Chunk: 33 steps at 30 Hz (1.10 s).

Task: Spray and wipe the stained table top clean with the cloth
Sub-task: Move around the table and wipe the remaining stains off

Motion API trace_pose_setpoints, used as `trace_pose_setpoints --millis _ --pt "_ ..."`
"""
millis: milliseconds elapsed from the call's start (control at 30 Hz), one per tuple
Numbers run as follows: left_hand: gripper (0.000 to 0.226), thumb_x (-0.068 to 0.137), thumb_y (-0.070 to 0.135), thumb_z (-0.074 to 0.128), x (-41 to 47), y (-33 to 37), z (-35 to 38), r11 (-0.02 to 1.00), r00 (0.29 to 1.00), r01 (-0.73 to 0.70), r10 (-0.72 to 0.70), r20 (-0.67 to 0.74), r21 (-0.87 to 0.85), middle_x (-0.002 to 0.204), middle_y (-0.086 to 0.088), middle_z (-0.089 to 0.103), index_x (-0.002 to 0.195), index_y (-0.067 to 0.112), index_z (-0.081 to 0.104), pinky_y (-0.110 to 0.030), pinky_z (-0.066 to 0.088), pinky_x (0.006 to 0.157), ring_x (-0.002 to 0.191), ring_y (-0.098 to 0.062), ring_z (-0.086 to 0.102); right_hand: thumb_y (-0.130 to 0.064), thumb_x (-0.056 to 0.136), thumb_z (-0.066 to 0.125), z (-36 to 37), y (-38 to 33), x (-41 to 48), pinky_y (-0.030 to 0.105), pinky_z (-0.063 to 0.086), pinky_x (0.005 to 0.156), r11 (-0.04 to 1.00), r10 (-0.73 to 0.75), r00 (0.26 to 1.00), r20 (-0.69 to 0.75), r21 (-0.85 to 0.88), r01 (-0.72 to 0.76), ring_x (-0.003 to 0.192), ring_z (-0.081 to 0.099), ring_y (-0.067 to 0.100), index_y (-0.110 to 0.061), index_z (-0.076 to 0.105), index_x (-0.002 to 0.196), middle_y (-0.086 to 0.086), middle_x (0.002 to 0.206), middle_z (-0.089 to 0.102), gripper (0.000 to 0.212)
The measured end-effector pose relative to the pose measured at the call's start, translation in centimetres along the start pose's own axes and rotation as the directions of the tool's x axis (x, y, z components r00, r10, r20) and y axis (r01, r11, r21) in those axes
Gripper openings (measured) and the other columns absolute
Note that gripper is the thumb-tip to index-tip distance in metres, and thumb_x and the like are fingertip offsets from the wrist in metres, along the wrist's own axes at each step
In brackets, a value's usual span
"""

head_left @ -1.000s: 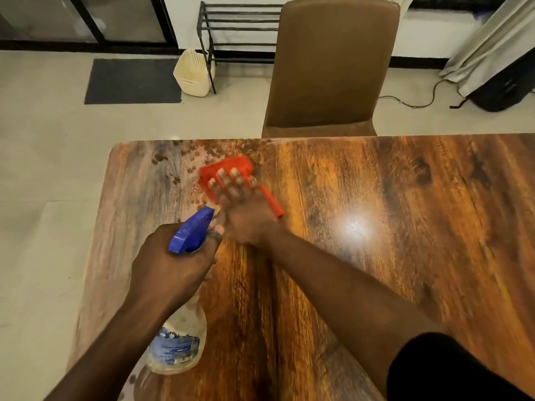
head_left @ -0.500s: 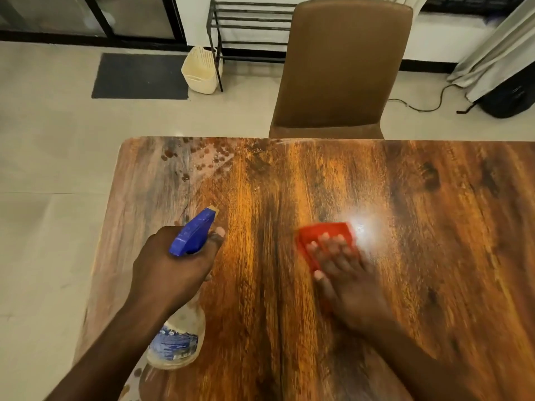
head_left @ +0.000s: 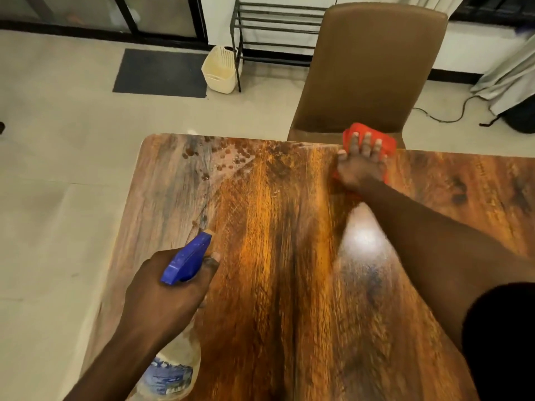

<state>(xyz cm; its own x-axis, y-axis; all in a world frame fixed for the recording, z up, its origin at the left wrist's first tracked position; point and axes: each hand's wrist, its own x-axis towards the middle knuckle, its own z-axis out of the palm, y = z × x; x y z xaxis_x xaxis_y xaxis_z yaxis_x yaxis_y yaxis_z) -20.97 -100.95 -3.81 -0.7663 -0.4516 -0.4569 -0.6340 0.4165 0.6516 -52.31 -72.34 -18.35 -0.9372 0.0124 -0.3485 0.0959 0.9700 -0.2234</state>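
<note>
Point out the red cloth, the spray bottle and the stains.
red cloth (head_left: 386, 141): head view, far edge beyond fingertips.
spray bottle (head_left: 185, 260): head view, blue trigger head.
stains (head_left: 220, 156): head view, droplet cluster, far-left corner.

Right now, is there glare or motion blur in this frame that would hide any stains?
Head view: a bright glare patch sits on the table top, washing out the grain there; the near table surface and right hand on the red cloth are motion-smeared; the stains at the far left corner stay sharp enough to see.
</note>
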Motion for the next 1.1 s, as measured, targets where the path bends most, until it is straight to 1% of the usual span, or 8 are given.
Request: trace_pose_setpoints --millis 133,300,500,600,767,867,1000,1100 --pt "0.032 0.097 0.041 0.075 -0.2 -0.3 -0.6 0.999 0.999 0.018 -0.019 -0.047 -0.029 0.067 -0.011 0.078 0.078 0.015 0.074 -0.058 0.064 0.085 0.065 -0.038 0.078 -0.055 0.113 0.016 3.8 -9.9 -2.7 0.06 -0.01 0.132 0.936 -0.328 0.94 0.097 -0.104 0.337 0.163 -0.023 0.039 -0.024 -0.017 0.172 0.011 0.178 -0.024 0.074" --pt "0.035 0.098 0.044 0.073 -0.7 -0.2 -1.4 1.0 0.996 -0.015 0.013 -0.093 -0.012 0.061 0.0 0.079 0.071 0.021 0.072 -0.05 0.066 0.081 0.053 -0.019 0.078 -0.051 0.113 0.017 8.4 -17.1 -10.0 0.063 -0.005 0.133 0.758 -0.603 0.763 0.235 -0.129 0.639 0.163 -0.026 0.036 -0.022 -0.016 0.172 0.009 0.178 -0.025 0.074" --pt "0.039 0.096 0.046 0.075 -1.8 -0.4 -2.6 0.999 0.992 0.001 -0.005 -0.13 -0.033 0.065 -0.011 0.077 0.077 0.013 0.072 -0.061 0.064 0.081 0.062 -0.036 0.078 -0.05 0.114 0.03 12.9 -16.3 -22.4 0.06 -0.008 0.134 0.493 -0.818 0.489 0.301 -0.069 0.867 0.166 -0.02 0.032 -0.02 0.005 0.172 0.008 0.18 -0.011 0.071" --pt "0.049 0.093 0.053 0.072 -1.9 -1.0 -3.5 1.0 0.991 0.013 -0.016 -0.132 -0.027 0.064 -0.015 0.076 0.075 0.008 0.072 -0.061 0.063 0.08 0.064 -0.041 0.077 -0.047 0.114 0.029 14.9 -13.1 -28.6 0.059 0.002 0.135 0.462 -0.845 0.45 0.288 -0.032 0.886 0.169 -0.006 0.031 -0.023 0.018 0.172 0.008 0.183 0.007 0.064" --pt "0.046 0.098 0.048 0.073 -1.3 -3.0 -5.0 0.997 0.983 0.043 -0.054 -0.175 -0.065 0.059 -0.006 0.076 0.071 0.01 0.071 -0.052 0.065 0.083 0.051 -0.018 0.078 -0.051 0.114 0.038 16.3 -4.0 -35.2 0.052 0.004 0.131 0.494 -0.83 0.509 0.229 -0.125 0.861 0.17 0.003 0.023 -0.033 0.017 0.174 -0.004 0.183 0.011 0.067" --pt "0.055 0.097 0.053 0.071 -0.9 -4.2 -6.2 0.995 0.977 0.046 -0.063 -0.204 -0.09 0.054 -0.002 0.075 0.07 0.005 0.068 -0.052 0.064 0.085 0.051 -0.012 0.078 -0.054 0.11 0.043 14.5 0.2 -34.4 0.053 0.015 0.129 0.603 -0.748 0.636 0.189 -0.207 0.771 0.167 0.021 0.025 -0.035 0.024 0.173 -0.003 0.182 0.015 0.069" --pt "0.053 0.096 0.057 0.073 0.2 -5.1 -8.1 0.992 0.977 0.016 -0.042 -0.209 -0.125 0.057 -0.007 0.075 0.079 0.007 0.073 -0.058 0.065 0.083 0.049 -0.016 0.078 -0.059 0.114 0.018 11.3 1.6 -28.0 0.054 0.013 0.134 0.832 -0.509 0.855 0.097 -0.198 0.518 0.17 -0.005 0.022 -0.036 0.008 0.175 -0.005 0.183 -0.003 0.066" --pt "0.039 0.097 0.052 0.072 1.2 -5.4 -9.5 0.989 0.981 -0.002 -0.026 -0.193 -0.146 0.062 -0.007 0.075 0.09 0.014 0.077 -0.058 0.066 0.083 0.048 -0.018 0.076 -0.064 0.109 0.006 9.5 -1.0 -21.3 0.053 -0.002 0.135 0.942 -0.311 0.95 0.032 -0.12 0.313 0.166 -0.024 0.024 -0.04 -0.014 0.172 -0.004 0.18 -0.022 0.07"
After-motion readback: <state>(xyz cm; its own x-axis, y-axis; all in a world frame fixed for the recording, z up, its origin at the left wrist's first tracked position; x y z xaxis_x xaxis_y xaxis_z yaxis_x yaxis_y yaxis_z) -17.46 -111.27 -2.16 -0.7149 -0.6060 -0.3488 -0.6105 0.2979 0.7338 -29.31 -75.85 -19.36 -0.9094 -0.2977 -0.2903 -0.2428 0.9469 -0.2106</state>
